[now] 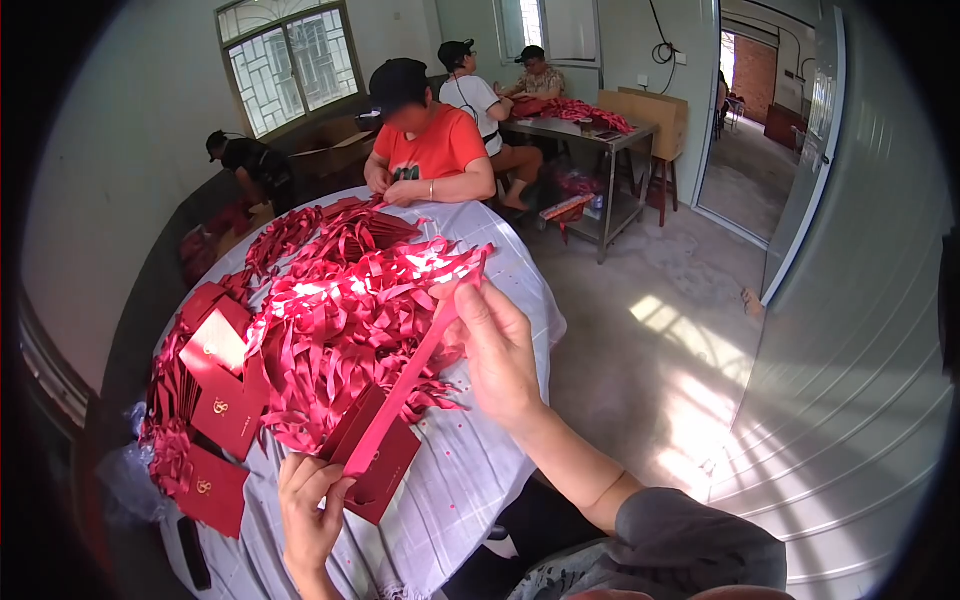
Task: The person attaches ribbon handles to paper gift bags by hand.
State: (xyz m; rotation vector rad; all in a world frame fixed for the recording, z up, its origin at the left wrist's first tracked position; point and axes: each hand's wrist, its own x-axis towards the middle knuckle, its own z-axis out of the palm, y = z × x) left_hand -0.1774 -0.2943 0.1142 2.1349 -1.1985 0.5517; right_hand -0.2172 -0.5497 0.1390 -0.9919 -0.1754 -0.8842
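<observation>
My left hand [312, 505] is closed on the near left edge of a dark red card folder [392, 475], which tilts above the white tablecloth. A wide red ribbon [405, 385] runs up from the folder, stretched diagonally between my hands. Its upper end is pinched between the thumb and fingers of my right hand [495, 345]. Just beyond lies a big heap of glossy red ribbons [325, 320], with more folders partly buried in it. To the left, several red folders [225, 415] with small gold marks lie overlapping. How the ribbon joins the folder is hidden.
The round table [520, 255] wears a white cloth. A dark flat object [193, 553] lies at its near left edge, beside a clear plastic bag [130, 485]. A person in a red shirt [440, 145] works across it. Others sit at a metal table [600, 140]; a door stands at right.
</observation>
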